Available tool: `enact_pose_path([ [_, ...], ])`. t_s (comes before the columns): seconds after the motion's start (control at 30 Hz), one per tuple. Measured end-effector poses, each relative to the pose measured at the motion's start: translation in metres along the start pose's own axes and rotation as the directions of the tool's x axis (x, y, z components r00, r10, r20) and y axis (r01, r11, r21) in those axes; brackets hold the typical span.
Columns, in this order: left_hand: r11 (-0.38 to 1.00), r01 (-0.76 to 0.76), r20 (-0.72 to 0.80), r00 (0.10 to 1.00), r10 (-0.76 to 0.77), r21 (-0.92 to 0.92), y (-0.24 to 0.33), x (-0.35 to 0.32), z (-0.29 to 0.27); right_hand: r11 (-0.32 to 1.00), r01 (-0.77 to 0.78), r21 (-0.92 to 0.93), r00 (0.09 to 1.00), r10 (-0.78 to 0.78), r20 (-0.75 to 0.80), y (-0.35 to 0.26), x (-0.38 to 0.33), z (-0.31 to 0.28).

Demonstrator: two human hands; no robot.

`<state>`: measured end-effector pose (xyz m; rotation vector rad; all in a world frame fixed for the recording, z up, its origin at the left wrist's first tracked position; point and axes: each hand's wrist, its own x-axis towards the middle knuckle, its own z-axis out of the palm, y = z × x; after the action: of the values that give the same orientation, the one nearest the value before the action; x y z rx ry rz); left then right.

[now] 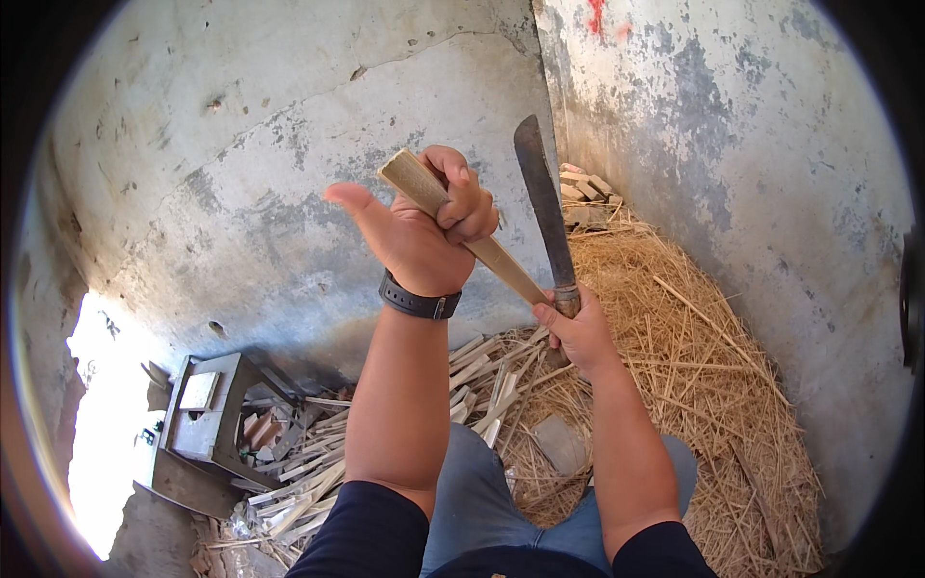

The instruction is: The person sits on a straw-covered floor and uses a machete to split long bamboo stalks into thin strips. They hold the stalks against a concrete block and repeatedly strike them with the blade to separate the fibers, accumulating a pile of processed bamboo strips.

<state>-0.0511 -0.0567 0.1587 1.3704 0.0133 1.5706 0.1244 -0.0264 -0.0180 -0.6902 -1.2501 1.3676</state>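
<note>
L hand [424, 241] raised, thumb out, grip closed round bamboo strip [501, 258] slanting down-right toward R hand [576, 332]; R grip clenches machete [544, 207] handle, blade pointing up, just right of strip.

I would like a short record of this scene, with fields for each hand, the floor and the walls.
Left hand: grips a pale bamboo strip, thumb spread out; black wristband.
Right hand: holds a long knife by the handle, blade pointing up.
Floor: cut bamboo strips, straw-like shavings, small grey stool.
Walls: worn grey concrete, meeting at a corner.
</note>
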Motion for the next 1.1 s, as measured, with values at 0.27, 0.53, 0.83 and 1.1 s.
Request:
enact_pose_path([
  [0.27,0.967,-0.011,-0.157,0.986,0.052,0.253,-0.023,-0.008,0.0,0.994,0.084,0.066,0.991,-0.076,-0.115,-0.007,0.002,-0.004],
  [0.53,0.353,0.547,-0.464,0.835,-0.297,0.759,-0.114,-0.165,-0.12,0.888,0.091,0.451,0.992,-0.042,-0.116,-0.077,0.008,-0.013],
  [0.83,0.179,0.659,-0.674,0.737,0.041,0.731,-0.071,-0.233,-0.178,0.553,0.153,0.819,0.983,-0.168,-0.071,-0.134,0.02,-0.052],
  [1.1,0.51,0.832,-0.32,0.554,-0.768,0.217,-0.028,-0.247,-0.122,0.459,0.32,0.829,0.932,0.003,-0.362,-0.1,0.039,-0.07],
])
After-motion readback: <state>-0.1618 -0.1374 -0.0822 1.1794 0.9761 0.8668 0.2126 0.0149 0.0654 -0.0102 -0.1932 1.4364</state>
